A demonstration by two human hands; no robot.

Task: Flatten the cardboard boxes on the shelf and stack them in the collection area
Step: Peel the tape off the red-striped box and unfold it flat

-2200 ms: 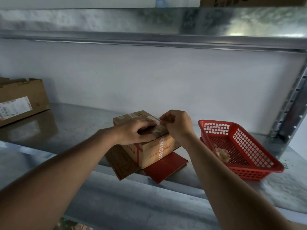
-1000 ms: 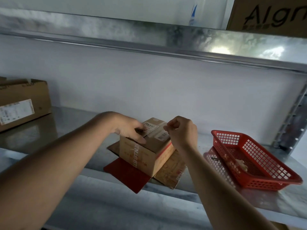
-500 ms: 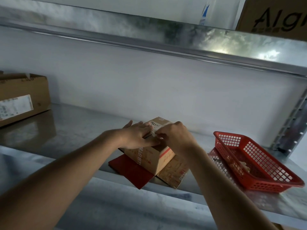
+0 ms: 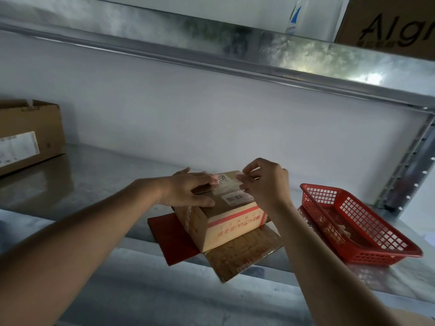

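A small brown cardboard box with red print stands on the metal shelf, its lower flaps spread flat under it. My left hand lies flat on the box's top, fingers spread. My right hand pinches a strip of clear tape that lifts off the top, between thumb and fingertips. A white barcode label shows on the top face.
A red plastic basket with a few scraps inside sits to the right of the box. A larger brown box stands at the far left. The shelf post rises at the right, and another shelf runs overhead.
The box has been turned on the shelf. My right hand rose from the top, pulling a strip of tape up with it. My left hand stays pressed on the box.
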